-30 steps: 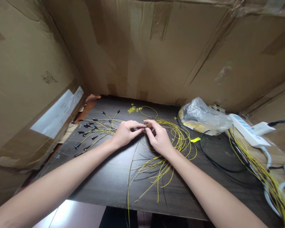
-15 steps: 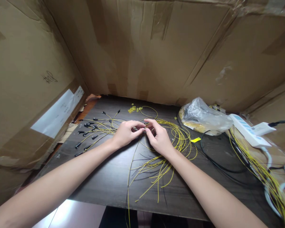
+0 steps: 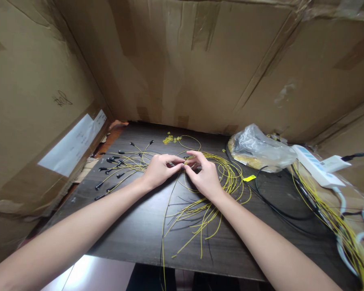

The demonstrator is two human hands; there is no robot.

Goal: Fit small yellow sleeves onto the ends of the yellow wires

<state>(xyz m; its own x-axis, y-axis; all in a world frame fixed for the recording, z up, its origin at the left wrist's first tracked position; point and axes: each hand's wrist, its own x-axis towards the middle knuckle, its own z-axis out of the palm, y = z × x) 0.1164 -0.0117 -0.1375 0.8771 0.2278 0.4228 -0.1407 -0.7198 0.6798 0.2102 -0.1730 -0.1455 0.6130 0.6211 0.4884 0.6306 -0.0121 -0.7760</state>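
My left hand (image 3: pixel 162 171) and my right hand (image 3: pixel 204 176) meet fingertip to fingertip above the middle of the dark table, both in a pinch. A thin yellow cable (image 3: pixel 164 226), with a dark strand beside it, runs down from the fingertips over the front edge. A small yellow bit shows at the pinch; fingers hide most of it. Under and around the right hand lies a coiled bundle of yellow cables (image 3: pixel 235 178), loose ends fanned toward the front. Left of my left hand, several cables end in black connectors (image 3: pixel 120 175).
Small yellow pieces (image 3: pixel 169 139) lie in a pile at the back. A clear plastic bag (image 3: pixel 261 145) and a white power strip (image 3: pixel 314 165) sit at the right, near more yellow cables (image 3: pixel 348 242). Cardboard walls (image 3: pixel 170 72) enclose the dark table (image 3: pixel 133 238).
The fingertips shift slightly at the pinch, and a little more yellow shows between them. My right index finger is raised slightly. Everything else lies as before.
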